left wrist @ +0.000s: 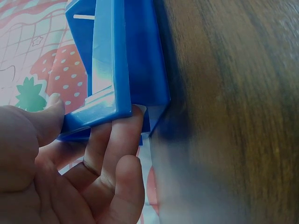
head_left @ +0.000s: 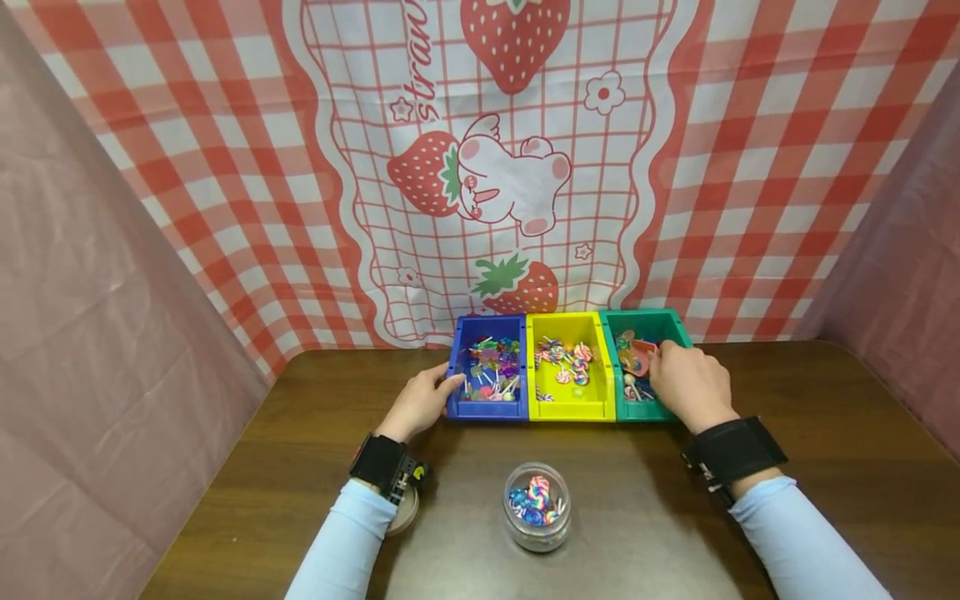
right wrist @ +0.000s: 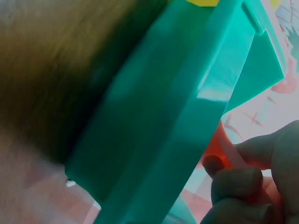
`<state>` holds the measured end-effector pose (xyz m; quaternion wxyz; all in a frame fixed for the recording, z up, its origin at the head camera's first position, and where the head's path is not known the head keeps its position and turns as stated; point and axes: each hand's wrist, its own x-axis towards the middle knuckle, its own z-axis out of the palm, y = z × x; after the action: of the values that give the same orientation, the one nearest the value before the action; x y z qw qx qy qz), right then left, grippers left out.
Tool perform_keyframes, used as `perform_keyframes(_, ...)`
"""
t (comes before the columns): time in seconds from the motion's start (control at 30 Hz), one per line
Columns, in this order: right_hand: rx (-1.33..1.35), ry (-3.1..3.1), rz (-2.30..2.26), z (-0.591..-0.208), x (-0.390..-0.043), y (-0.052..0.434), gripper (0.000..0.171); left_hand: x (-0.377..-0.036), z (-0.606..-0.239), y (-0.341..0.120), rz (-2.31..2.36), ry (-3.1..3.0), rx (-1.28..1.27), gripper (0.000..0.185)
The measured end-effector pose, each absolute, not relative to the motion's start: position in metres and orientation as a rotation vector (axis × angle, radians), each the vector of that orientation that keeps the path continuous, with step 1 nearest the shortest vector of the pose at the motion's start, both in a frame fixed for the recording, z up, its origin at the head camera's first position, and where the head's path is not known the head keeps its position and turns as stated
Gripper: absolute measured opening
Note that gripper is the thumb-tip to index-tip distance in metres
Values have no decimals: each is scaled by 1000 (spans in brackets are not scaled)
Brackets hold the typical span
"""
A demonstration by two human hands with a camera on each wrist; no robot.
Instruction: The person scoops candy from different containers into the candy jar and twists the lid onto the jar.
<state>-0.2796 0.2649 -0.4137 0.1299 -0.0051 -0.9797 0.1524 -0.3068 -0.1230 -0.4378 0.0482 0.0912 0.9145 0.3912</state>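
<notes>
My left hand (head_left: 422, 402) grips the front left edge of the blue bin (head_left: 491, 410). In the left wrist view the thumb lies on one side of the bin's rim and curled fingers on the other. My right hand (head_left: 693, 385) reaches over the green bin (head_left: 643, 317) and pinches an orange-red scoop (right wrist: 230, 154); its far end is inside the bin, among the small candy charms (head_left: 632, 390). Between these two bins stands the yellow bin (head_left: 572, 409), with swirled lollipop charms (head_left: 581, 354) in it. The hand hides part of the green bin.
A clear jar (head_left: 537, 533) partly filled with colourful charms stands on the wooden table (head_left: 615, 533), in front of the bins. A round pale lid (head_left: 405, 510) lies partly under the left wrist. A strawberry-patterned cloth (head_left: 517, 167) hangs behind the bins.
</notes>
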Motion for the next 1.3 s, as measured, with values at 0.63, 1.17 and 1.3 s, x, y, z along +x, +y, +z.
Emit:
perform_keyframes(0.63, 2, -2689, 394, -424, -276, 270, 33, -307, -436, -126, 1179, 2797, 277, 54)
perform_keyframes(1.17, 100, -2886, 539, -405, -272, 304, 36, -306, -437, -124, 1207, 2791, 290, 51)
perform_keyframes(1.3, 208, -2889, 519, -405, -273, 314, 34, -305, -437, -123, 1206, 2783, 286, 50)
